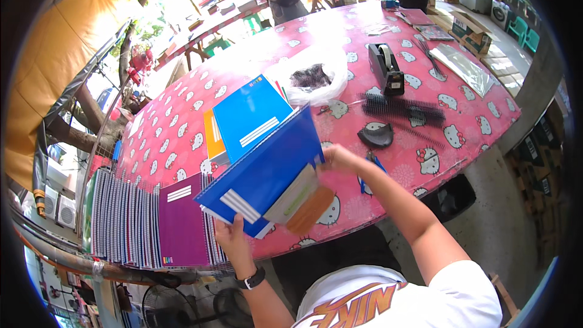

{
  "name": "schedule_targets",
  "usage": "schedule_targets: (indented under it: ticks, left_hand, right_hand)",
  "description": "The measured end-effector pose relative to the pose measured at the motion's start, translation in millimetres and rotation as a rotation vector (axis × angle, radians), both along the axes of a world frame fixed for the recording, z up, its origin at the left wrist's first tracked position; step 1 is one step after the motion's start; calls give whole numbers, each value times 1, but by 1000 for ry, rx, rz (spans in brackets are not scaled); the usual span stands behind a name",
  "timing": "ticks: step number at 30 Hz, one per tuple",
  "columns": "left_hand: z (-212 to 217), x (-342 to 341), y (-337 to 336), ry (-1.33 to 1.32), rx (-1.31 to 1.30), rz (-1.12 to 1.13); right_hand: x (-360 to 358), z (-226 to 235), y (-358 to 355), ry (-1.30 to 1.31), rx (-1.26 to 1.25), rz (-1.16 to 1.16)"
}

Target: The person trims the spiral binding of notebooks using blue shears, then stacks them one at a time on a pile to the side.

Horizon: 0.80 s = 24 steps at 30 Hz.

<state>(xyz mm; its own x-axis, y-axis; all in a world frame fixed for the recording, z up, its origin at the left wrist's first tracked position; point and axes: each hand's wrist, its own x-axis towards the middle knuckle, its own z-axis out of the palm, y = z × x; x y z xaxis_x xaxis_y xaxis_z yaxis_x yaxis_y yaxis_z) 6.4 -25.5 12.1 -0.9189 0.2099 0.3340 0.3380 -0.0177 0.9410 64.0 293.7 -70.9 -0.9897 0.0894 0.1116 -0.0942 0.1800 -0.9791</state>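
Observation:
A dark blue notebook (267, 167) is held tilted above the near edge of the table. My left hand (234, 240) grips its lower left corner, thumb on the cover. At its right edge are the curled, slightly blurred fingers of my right hand (340, 159), closed on that edge. Below the notebook's cover shows a greyish board (291, 197) with a green mark, beside a brown, rounded piece (311, 211); what they are I cannot tell. Behind it lie a lighter blue notebook (252, 112) and an orange one (213, 136).
A row of spiral notebooks (130, 222) and a purple notebook (182, 218) occupy the left. Black coils (404, 110), a tape dispenser (385, 70), a black curved object (376, 136) and blue-handled pliers (367, 173) sit right. A plastic bag (334, 76) is behind. Two people stand beyond.

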Motion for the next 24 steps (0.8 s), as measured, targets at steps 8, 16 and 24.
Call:
schedule_targets:
  ticks: [8, 16, 24]
  left_hand:
    - [19, -6, -16, 226, 367, -224]
    - [36, -10, -8, 105, 469, 0]
    - [11, -18, 8, 48, 485, 89]
  right_hand:
    - [71, 80, -71, 368, -73, -146]
    - [66, 109, -107, 539, -415, -224]
    - [60, 115, -132, 369, -389, -487]
